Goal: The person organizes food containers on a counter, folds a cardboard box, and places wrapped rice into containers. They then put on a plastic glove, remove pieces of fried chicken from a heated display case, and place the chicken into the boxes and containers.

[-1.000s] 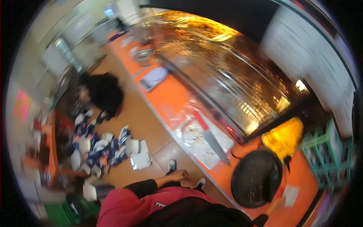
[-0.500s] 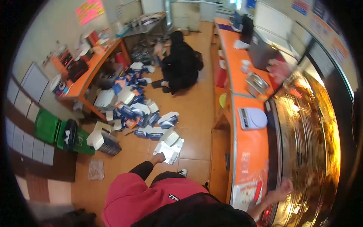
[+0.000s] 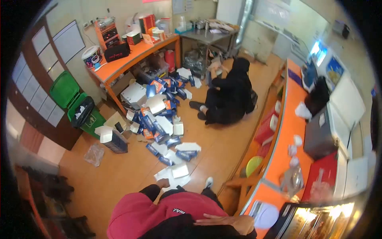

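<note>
My left hand (image 3: 162,183) is closed at the near edge of an opened white carton (image 3: 164,174), in front of my body. Part of its grip is hidden by the blur and the angle. With fingers stretched out, my right hand (image 3: 223,221) lies against the front of my red top (image 3: 159,211) and holds nothing I can see. Beyond the carton spreads a heap of blue, orange and white cardboard boxes (image 3: 161,123) on the tiled floor.
A person in black (image 3: 230,95) sits on the floor beside the heap. An orange counter (image 3: 284,139) runs along the right, with a lit display case (image 3: 318,223) at its near end. A green bin (image 3: 89,119) and a tall box (image 3: 115,139) stand left. A plastic bag (image 3: 94,154) lies nearby.
My view has swung to the right and up. My right hand has come away from the display case and lies on my top. My left hand stays at the white carton.
</note>
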Demonstrator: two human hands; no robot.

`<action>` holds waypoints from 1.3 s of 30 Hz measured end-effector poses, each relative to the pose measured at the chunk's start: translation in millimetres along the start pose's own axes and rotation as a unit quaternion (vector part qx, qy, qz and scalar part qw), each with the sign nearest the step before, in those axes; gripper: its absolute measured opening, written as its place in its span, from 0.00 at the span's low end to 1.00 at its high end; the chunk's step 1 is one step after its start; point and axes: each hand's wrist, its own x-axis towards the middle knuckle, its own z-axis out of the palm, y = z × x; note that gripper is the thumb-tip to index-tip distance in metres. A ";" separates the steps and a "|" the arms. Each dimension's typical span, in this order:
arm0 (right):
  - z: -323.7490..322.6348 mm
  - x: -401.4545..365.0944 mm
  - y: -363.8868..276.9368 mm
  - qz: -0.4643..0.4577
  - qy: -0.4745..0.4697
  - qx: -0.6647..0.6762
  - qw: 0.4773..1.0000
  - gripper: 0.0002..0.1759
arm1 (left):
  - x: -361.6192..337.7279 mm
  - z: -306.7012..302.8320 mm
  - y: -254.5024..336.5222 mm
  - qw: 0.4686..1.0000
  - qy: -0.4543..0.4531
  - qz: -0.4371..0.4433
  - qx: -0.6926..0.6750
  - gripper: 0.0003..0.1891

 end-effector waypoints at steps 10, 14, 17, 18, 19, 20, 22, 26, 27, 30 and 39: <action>-235.5 63.0 -13.4 0.091 -0.198 0.125 0.968 0.35 | 28.3 -146.2 129.6 0.917 0.161 -0.065 -0.360 0.22; -310.0 91.9 -15.9 0.111 -0.244 0.165 0.949 0.36 | 84.6 -61.3 56.8 0.953 0.057 -0.135 -0.267 0.25; -372.1 115.5 -18.9 0.131 -0.263 0.169 0.941 0.36 | 119.9 -56.4 13.2 0.940 -0.178 -0.189 -0.221 0.26; -393.4 126.7 -19.1 0.139 -0.270 0.171 0.937 0.37 | 138.4 -67.9 3.4 0.944 -0.162 -0.182 -0.222 0.26; -415.6 142.3 -19.5 0.148 -0.279 0.173 0.933 0.37 | 160.7 -83.2 -7.4 0.954 -0.112 -0.164 -0.226 0.26; -434.8 157.5 -19.8 0.159 -0.290 0.174 0.928 0.37 | 189.8 -98.8 -17.2 0.964 -0.039 -0.136 -0.227 0.25; -470.8 190.7 -20.4 0.176 -0.314 0.185 0.914 0.38 | 249.5 -144.6 -31.1 0.959 0.100 -0.094 -0.247 0.25; -526.7 254.4 -14.4 0.203 -0.365 0.201 0.886 0.38 | 317.3 -336.8 -1.0 0.956 0.216 0.009 -0.200 0.22; -536.4 268.2 -13.7 0.206 -0.375 0.208 0.880 0.39 | 318.3 -367.4 20.9 0.858 0.355 -0.060 -0.366 0.22; -556.5 309.8 -9.3 0.217 -0.415 0.224 0.855 0.39 | 266.5 -508.9 78.7 0.831 0.339 -0.038 -0.440 0.18; -614.1 429.4 43.5 0.263 -0.418 0.347 0.797 0.40 | 290.1 -306.2 -0.8 0.895 0.354 -0.172 -0.210 0.15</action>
